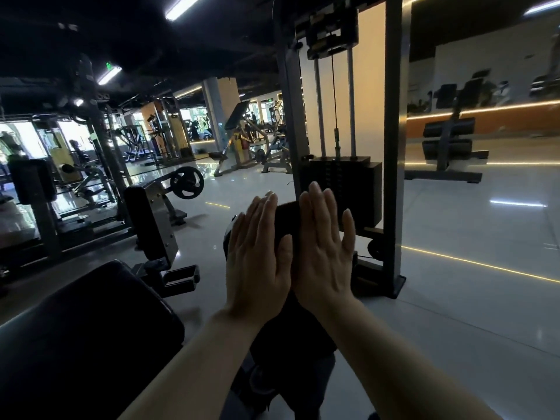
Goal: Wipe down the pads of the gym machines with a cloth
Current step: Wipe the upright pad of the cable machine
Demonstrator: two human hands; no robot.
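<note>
Head view: at frame centre a dark pad (286,213) is mostly hidden behind both hands, and whether a cloth lies under them is too dark to tell. The left hand (257,262) and right hand (325,247) lie flat side by side on it, fingers (315,204) straight and nearly together, gripping nothing. A black seat (85,338) fills the lower left, cut off by the frame edge. The weight stack (341,189) stands just behind the hands.

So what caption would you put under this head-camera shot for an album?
Both hands, left hand and right hand, pressed flat on a dark cloth over a gym machine pad.
</note>
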